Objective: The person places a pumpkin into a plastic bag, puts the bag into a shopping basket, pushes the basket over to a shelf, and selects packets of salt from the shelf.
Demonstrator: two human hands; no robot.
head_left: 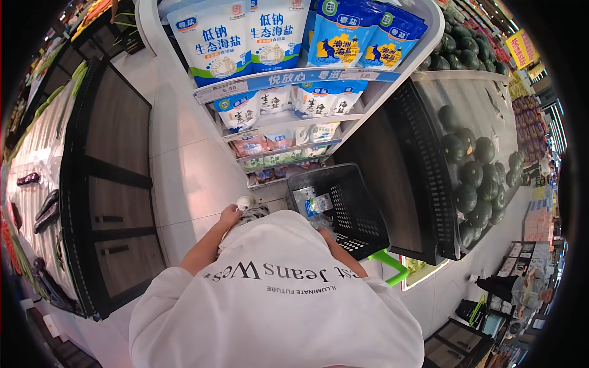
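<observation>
My left hand (230, 216) hangs beside my thigh, its fingers curled in, with nothing visible in them. It is nearest to my patterned trouser leg (254, 212) and a white shoe (245, 201). On the other side, my right hand (325, 234) is low at the near edge of a black shopping basket (371, 211), by some clear plastic (323, 222). My shirt and the plastic cover most of its fingers, so its grip is unclear. Inside the basket lie blue-and-white packets (318, 203). A bright green handle (391, 267) sticks out at the basket's near end.
Ahead stands a white shelf rack (294, 120) with salt bags (218, 43) on several tiers. Dark green squashes (481, 178) fill a stand on the right. Eggplants (46, 211) lie on a counter at left. Pale floor tiles (184, 162) run between counter and rack.
</observation>
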